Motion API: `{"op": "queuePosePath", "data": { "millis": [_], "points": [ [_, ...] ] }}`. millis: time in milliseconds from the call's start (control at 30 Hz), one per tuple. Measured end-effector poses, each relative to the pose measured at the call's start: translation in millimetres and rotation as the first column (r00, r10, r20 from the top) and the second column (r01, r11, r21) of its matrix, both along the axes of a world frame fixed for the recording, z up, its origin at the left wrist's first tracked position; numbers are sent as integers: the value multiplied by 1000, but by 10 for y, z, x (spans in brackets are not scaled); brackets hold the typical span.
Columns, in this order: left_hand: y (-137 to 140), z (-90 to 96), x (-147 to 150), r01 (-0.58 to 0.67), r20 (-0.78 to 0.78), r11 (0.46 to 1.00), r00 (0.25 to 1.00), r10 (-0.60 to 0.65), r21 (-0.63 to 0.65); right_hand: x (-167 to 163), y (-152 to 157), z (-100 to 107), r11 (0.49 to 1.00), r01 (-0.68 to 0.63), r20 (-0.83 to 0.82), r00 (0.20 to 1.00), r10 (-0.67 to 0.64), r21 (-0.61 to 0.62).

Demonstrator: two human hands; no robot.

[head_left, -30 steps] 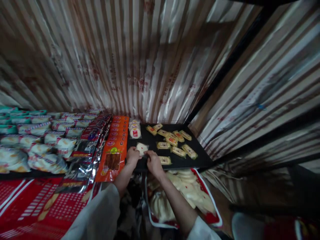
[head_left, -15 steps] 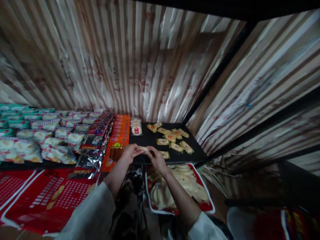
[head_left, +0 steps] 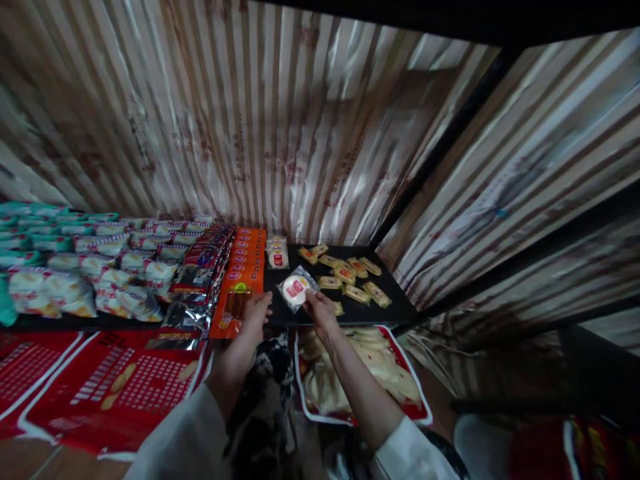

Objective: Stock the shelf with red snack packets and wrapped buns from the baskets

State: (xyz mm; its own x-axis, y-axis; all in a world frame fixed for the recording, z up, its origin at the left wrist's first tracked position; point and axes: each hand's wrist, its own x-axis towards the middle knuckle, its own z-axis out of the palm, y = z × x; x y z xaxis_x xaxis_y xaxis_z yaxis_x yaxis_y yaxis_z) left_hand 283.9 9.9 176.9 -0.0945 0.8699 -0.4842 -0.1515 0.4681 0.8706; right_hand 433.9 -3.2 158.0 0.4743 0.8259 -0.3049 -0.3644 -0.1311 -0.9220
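My right hand (head_left: 323, 313) pinches the right edge of a clear-wrapped round white cake (head_left: 294, 289) with a red label, tilted above the black shelf (head_left: 280, 319). Left of the cake, apart from it, my left hand (head_left: 257, 312) is open and holds nothing, its fingers loosely bent beside the orange snack packets (head_left: 243, 273). Farther back lies another clear pack with white rounds and a red label (head_left: 277, 254). To the right, several small yellow wrapped snacks (head_left: 356, 294) are scattered on the shelf.
Below the shelf stands a red bag with a white rim (head_left: 425, 415), full of pale packs. Dark shiny packets (head_left: 197, 270) and rows of white snack bags (head_left: 70, 293) fill the left. Red printed bags (head_left: 135, 393) hang below. Striped sheeting (head_left: 300, 133) and a black post (head_left: 440, 157) stand behind.
My left hand has let go of the round cake and moved slightly left. My right hand has turned the cake from edge-on to label side up.
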Motion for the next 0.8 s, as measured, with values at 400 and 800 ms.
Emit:
{"op": "queuePosePath", "data": {
  "millis": [400,800],
  "points": [
    [37,-170,194,89,46,992,995,-85,-90,-164,118,-205,999,9,-101,995,-12,-32],
    [466,-457,434,37,-248,996,969,-15,85,135,958,-333,957,-280,283,915,289,-72]
  ]
}}
